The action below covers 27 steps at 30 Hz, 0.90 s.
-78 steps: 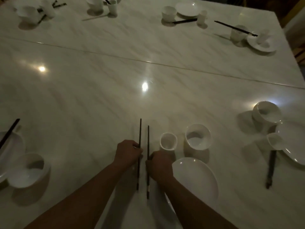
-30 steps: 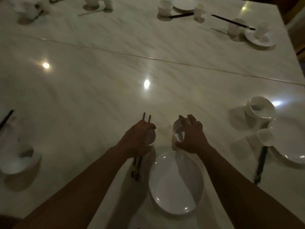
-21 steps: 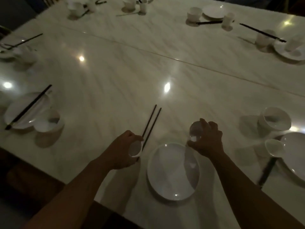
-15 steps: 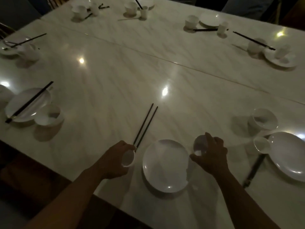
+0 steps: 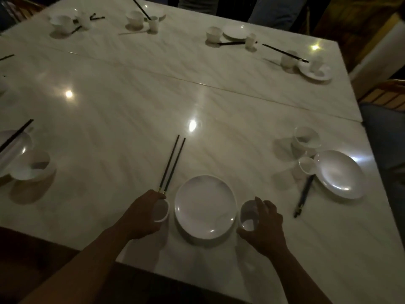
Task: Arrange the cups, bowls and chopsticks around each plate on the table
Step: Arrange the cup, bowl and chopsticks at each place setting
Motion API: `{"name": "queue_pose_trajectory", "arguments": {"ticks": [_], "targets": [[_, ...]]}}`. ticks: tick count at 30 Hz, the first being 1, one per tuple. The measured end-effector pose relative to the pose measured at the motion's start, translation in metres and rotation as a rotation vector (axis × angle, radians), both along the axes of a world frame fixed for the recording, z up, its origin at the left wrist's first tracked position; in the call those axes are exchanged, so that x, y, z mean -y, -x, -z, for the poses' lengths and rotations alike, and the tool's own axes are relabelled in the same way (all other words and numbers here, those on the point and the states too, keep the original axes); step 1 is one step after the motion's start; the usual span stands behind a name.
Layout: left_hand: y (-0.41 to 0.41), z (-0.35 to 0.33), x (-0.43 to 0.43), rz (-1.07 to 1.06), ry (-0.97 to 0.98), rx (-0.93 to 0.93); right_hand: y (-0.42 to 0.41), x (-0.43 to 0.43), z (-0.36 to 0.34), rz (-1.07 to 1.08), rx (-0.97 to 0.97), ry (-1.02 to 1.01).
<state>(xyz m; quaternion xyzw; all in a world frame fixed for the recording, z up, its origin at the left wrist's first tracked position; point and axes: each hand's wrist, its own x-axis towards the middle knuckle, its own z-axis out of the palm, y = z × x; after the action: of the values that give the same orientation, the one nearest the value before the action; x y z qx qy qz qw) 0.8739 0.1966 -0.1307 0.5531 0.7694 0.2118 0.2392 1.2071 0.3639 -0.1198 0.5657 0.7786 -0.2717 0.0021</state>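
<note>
The fingers (image 5: 157,195) of the left hand (image 5: 142,216) curl round a small white cup (image 5: 161,211) and clamp its wall. The fingers (image 5: 260,204) of the right hand (image 5: 265,229) wrap the far side of a white bowl (image 5: 248,216). Both vessels are tipped, mouths toward the camera, and I cannot tell whether either base touches the worktop (image 5: 131,102).

Gripping by the sides leaves the bases free, which probably suits setting each one down upright. The cup sits at the 9 o'clock edge of the plate (image 5: 206,207) and the bowl at its 3 o'clock edge, each just beside the rim, so the two seem meant to flank it evenly.

The chopsticks (image 5: 172,163) lie parallel on the worktop, running from the left knuckles out toward 11 o'clock. They are aligned as a pair but angle away from the plate.

Well apart at 3 o'clock, a second plate (image 5: 339,174) has its pieces bunched at one side, apparently not yet arranged.
</note>
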Motion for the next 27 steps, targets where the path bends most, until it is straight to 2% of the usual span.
{"name": "queue_pose_trajectory", "arguments": {"ticks": [12, 27], "targets": [[0.005, -0.001, -0.019, 0.030, -0.021, -0.037, -0.012, 0.017, 0.005, 0.146, -0.059, 0.024], [0.010, -0.004, -0.027, 0.064, 0.003, -0.025, -0.001, 0.018, 0.004, 0.197, -0.038, 0.032]]}}
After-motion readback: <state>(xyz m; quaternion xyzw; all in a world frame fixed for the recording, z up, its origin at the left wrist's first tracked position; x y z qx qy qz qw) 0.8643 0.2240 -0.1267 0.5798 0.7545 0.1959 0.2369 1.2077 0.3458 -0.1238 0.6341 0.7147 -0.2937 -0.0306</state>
